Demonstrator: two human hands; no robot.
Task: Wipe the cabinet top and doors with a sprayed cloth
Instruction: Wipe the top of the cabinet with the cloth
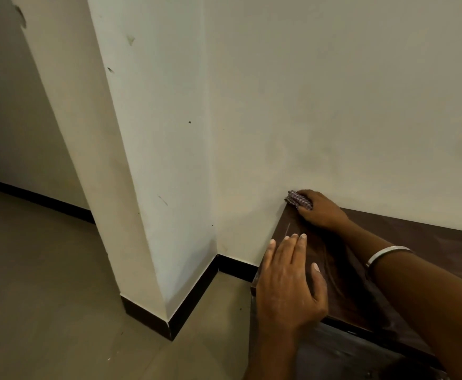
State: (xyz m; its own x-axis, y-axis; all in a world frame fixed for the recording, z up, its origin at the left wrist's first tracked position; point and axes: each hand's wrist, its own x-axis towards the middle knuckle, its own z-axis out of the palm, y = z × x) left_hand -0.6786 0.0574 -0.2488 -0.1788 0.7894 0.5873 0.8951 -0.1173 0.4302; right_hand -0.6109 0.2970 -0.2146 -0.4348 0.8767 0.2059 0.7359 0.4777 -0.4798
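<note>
The dark brown wooden cabinet top (430, 237) runs along the wall at the lower right. My right hand (321, 211) presses a small checked cloth (297, 200) onto the far left corner of the top, right against the wall. A silver bangle (387, 255) circles that wrist. My left hand (290, 283) lies flat, fingers spread, on the near left corner of the top and holds nothing. Below the front edge, part of the glossy cabinet door (334, 355) shows.
A white wall (334, 105) rises directly behind the cabinet. A white pillar (131, 160) with a black skirting board (197, 297) juts out to the left. Grey floor tiles (46, 297) fill the lower left.
</note>
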